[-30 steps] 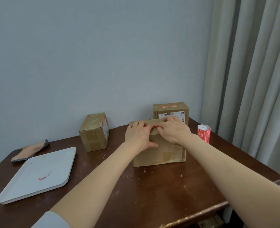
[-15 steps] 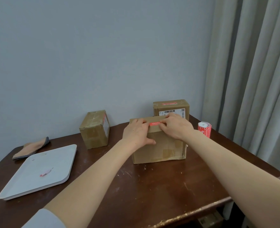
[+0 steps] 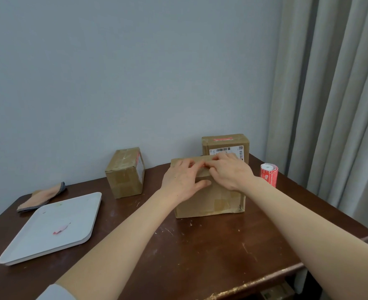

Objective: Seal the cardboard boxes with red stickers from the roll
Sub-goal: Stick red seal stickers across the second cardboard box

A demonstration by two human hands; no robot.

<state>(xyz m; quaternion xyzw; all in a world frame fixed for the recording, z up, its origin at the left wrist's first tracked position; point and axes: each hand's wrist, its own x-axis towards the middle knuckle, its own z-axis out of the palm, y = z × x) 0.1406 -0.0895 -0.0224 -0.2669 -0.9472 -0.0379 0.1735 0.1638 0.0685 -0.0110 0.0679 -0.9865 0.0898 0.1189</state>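
A wide cardboard box [image 3: 213, 202] stands in the middle of the brown table [image 3: 200, 245]. My left hand [image 3: 182, 180] lies over its top left edge, thumb down on the front face. My right hand [image 3: 230, 173] presses its fingers on the box's top, where a red sticker [image 3: 204, 166] shows between both hands' fingertips. Behind stands a taller box [image 3: 225, 146] with a red sticker [image 3: 222, 139] on top and a white label. A third box [image 3: 125, 172] sits tilted at the left. The red sticker roll [image 3: 268, 174] stands upright at the right.
A white tray [image 3: 49, 228] holding a pink backing scrap [image 3: 61, 230] lies at the left front. A folded cloth [image 3: 41, 195] is behind it. Grey curtains [image 3: 330, 105] hang at the right and a wall runs close behind the table.
My hands have moved closer together on the box's top, now covering most of the red sticker that showed between them half a second ago.
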